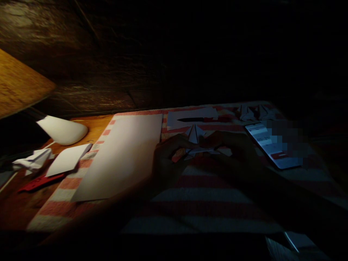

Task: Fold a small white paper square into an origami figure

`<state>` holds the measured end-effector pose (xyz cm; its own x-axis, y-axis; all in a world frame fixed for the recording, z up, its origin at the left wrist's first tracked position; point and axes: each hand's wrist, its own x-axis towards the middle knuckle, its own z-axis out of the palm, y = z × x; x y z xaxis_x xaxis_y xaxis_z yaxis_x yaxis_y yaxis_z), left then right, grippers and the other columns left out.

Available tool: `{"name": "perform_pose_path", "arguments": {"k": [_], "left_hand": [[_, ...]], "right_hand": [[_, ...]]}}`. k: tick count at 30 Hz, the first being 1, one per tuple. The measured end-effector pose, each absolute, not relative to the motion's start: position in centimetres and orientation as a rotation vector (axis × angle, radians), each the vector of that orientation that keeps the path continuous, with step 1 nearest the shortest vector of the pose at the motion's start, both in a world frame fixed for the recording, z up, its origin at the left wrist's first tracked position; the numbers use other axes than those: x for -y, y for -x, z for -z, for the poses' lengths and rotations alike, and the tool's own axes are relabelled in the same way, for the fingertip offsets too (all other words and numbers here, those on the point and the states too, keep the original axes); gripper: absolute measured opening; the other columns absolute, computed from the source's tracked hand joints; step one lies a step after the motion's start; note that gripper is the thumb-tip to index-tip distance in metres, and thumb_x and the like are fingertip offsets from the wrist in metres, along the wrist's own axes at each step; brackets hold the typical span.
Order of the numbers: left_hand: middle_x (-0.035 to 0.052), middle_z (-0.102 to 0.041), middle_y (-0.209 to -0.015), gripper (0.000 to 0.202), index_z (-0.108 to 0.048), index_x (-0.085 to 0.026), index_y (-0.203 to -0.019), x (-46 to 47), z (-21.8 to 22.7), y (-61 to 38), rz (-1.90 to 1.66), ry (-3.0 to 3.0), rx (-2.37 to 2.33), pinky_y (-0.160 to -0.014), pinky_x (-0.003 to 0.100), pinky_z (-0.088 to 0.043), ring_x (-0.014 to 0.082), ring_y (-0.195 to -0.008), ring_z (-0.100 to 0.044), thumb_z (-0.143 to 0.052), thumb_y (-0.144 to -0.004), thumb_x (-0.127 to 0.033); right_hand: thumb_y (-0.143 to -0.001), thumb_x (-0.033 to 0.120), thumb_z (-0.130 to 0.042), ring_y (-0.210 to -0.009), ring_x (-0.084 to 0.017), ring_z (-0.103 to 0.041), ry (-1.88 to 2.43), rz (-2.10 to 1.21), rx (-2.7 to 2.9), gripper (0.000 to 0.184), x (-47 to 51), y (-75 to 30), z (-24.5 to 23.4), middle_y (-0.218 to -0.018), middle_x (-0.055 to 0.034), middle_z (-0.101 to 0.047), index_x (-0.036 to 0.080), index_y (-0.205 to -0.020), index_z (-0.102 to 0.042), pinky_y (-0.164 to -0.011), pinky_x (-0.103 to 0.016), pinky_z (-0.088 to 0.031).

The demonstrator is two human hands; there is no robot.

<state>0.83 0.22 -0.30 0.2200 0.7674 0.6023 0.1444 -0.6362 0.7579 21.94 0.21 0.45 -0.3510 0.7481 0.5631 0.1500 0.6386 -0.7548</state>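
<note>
Between both hands is a small folded paper figure [194, 135] with a pointed top, held just above a red-and-white striped cloth [201, 197]. My left hand [171, 152] pinches its left side, thumb and fingers closed on the paper. From the other side, my right hand [227, 148] grips its right edge with bent fingers. Both hands are in deep shadow, so single fingers are hard to make out. A large white sheet of paper [127, 148] lies left of my left hand. Beyond the figure, a knife [193, 119] rests on a smaller white paper [174, 125].
A lit phone [272, 145] lies at the right, partly blurred out. Two folded paper figures [252, 112] stand behind it. At the left are a lamp base [63, 130], another folded paper figure [34, 160], a white paper piece [66, 159] and a red object [40, 182].
</note>
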Motion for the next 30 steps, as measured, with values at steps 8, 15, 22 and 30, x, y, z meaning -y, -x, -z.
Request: {"name": "perform_pose_path", "arguments": {"k": [8,15,22,30], "left_hand": [[0.0031,-0.074,-0.085,0.008,-0.075,-0.019,-0.09,-0.2,0.2,-0.8,-1.431,-1.923,-0.818,-0.067,0.027,-0.051,0.016,-0.078,-0.07,-0.079,-0.083,-0.016],[0.0021,-0.074,-0.087,0.012,-0.074,-0.019,-0.093,-0.2,0.2,-0.8,-1.426,-1.979,-0.822,-0.069,0.027,-0.053,0.0154,-0.08,-0.07,-0.077,-0.083,-0.013],[0.0031,-0.075,-0.095,0.019,-0.072,-0.021,-0.102,-0.1,0.0,-0.4,-1.492,-2.165,-0.8,-0.078,0.029,-0.057,0.0171,-0.09,-0.072,-0.075,-0.085,-0.012],[0.0038,-0.075,-0.09,0.019,-0.073,-0.021,-0.098,0.2,-0.8,0.0,-1.553,-2.336,-0.715,-0.072,0.028,-0.059,0.0169,-0.086,-0.072,-0.071,-0.084,-0.008]], "right_hand": [[-0.088,0.019,-0.075,-0.084,-0.016,-0.072,0.71,-0.75,1.839,0.008,-0.3,-21.8,-0.5,-0.095,-0.0035,-0.077,0.019,-0.096,-0.074,-0.072,-0.026,-0.054],[-0.088,0.019,-0.074,-0.082,-0.016,-0.073,0.739,-0.742,1.844,0.007,-0.1,-21.9,-0.6,-0.092,-0.0035,-0.078,0.019,-0.095,-0.074,-0.07,-0.026,-0.054],[-0.092,0.02,-0.07,-0.093,-0.017,-0.075,0.724,-0.618,1.875,0.015,0.1,-22.1,-1.1,-0.104,-0.0052,-0.079,0.02,-0.107,-0.073,-0.077,-0.026,-0.058],[-0.094,0.022,-0.069,-0.097,-0.02,-0.073,0.68,-0.261,2.073,0.025,1.3,-22.6,-2.1,-0.108,-0.0086,-0.076,0.021,-0.119,-0.072,-0.076,-0.031,-0.06]]}}
